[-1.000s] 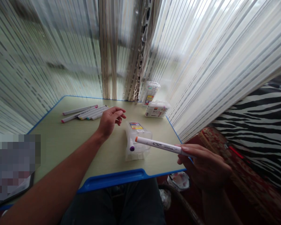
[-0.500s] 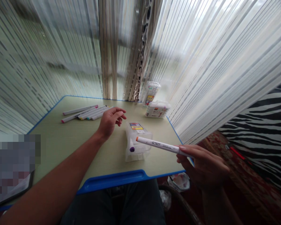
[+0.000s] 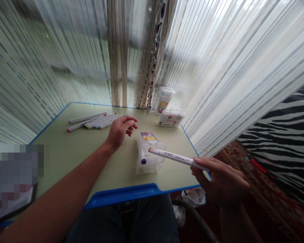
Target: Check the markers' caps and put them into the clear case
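Between the thumb and fingers of my right hand point(image 3: 221, 177) is a white marker point(image 3: 172, 156) with an orange end pointing left. The marker hangs over a clear plastic case point(image 3: 150, 168) that stands on the table. Inside the case lies another marker, its purple end point(image 3: 143, 161) facing me. My left hand point(image 3: 120, 131) hovers left of the case, holding nothing, its fingers loosely bent and apart. Just beyond it, several white markers point(image 3: 91, 122) with coloured ends lie in a loose pile, partly hidden by that hand.
Two more clear cases with labels, one upright point(image 3: 165, 101) and one lower point(image 3: 171, 118), stand at the back right of the pale table point(image 3: 66, 158). A string curtain point(image 3: 86, 60) hangs behind. A blurred-out dark-edged object point(image 3: 15, 189) lies at the left.
Almost nothing differs. The view has shifted very slightly, and the marker in my right hand has dipped a touch at its orange end.
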`<state>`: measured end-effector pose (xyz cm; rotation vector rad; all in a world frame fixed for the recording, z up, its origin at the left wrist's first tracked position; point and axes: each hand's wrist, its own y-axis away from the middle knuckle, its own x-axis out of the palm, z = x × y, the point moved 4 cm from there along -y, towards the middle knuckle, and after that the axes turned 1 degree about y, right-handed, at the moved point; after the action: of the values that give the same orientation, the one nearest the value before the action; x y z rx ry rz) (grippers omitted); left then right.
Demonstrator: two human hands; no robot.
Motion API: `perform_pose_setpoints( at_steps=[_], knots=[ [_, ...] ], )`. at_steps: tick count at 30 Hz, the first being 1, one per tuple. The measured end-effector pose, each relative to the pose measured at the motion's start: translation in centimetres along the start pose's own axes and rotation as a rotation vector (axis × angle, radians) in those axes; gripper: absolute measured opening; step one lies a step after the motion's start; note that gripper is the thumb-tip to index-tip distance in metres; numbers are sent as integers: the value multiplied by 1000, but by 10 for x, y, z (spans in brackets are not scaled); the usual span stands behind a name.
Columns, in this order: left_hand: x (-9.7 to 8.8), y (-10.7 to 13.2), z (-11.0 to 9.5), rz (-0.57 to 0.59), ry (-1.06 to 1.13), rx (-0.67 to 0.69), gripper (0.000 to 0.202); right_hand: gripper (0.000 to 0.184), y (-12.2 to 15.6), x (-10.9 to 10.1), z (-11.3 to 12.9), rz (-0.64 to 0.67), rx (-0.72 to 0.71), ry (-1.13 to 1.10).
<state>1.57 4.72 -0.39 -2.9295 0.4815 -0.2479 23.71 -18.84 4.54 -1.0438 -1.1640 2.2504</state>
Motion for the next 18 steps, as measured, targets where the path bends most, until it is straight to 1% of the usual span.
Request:
perform_pose_setpoints(
  at_steps=[4, 12, 18],
  knots=[
    [0, 0, 1, 7, -2, 0, 25, 43, 1, 1, 4, -4, -49, 40],
    [1, -1, 2, 8, -1, -5, 25, 35, 1, 7, 5, 21, -39, 130],
    [2, 1, 1, 5, -2, -7, 24, 33, -1, 10, 8, 51, -58, 165]
  ],
)
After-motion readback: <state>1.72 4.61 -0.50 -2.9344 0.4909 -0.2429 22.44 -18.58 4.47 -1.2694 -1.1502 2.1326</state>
